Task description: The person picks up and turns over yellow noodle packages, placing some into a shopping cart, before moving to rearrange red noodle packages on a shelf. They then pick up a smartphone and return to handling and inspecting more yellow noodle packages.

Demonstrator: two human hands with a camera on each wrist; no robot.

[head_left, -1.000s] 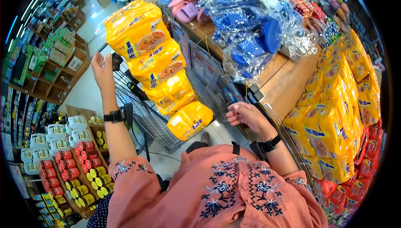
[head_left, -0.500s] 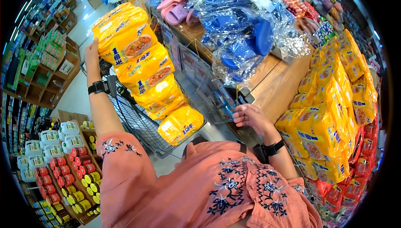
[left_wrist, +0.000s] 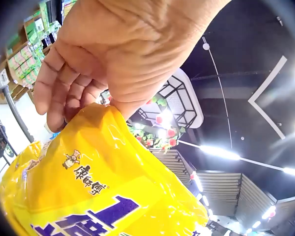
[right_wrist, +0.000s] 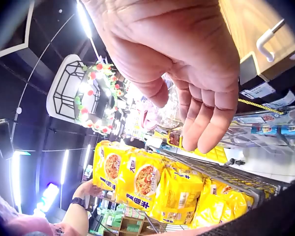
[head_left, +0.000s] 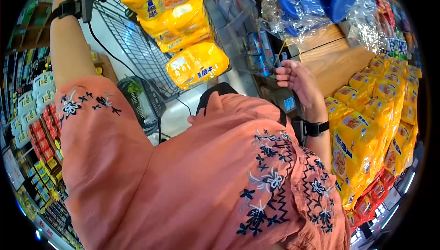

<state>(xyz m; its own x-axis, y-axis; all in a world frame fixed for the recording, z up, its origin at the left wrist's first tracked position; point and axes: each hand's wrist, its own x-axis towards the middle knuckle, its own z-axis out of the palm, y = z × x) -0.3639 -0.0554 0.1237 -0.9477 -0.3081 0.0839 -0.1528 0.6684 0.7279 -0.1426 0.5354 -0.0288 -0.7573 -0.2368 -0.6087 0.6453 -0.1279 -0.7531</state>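
1. Far left, at about nine o'clock from the person, racks of white and red bottles (head_left: 34, 112) stand well apart from both hands.
2. The left hand (left_wrist: 113, 59) is up high at eleven o'clock. The wrist view shows its fingers close together and bent down over the top edge of the noodle packs (head_left: 183, 21). The thumb is hidden behind the wrapper, but it looks to me like a firm pinch on the topmost bag.
3. The noodle packs are yellow bags joined in one hanging strip. The strip runs from that hand down toward twelve o'clock, above the wire cart (head_left: 133, 48). I cannot tell whether the lowest bag rests on the cart's rim or hangs free of it.
4. I judge the step in hand to be lifting the strip at the cart, with the left hand alone bearing it.
5. The right hand (head_left: 298, 80) sits at two o'clock with its fingers loosely curled, side by side, and nothing in them. It is just beside the front of the wooden table (head_left: 339, 62). Whether it touches anything there is unclear.
6. On that table, at one o'clock, lie blue slippers (head_left: 316, 2) wrapped in clear plastic.
7. Far right, from three to four o'clock, is a stack of bags (head_left: 366, 140) with the same yellow wrapper.
8. The next move, as I see it, calls for the free right hand to come under the sagging lower bags. It also calls for keeping the strip off the cart's wires so the wrappers don't snag or tear.
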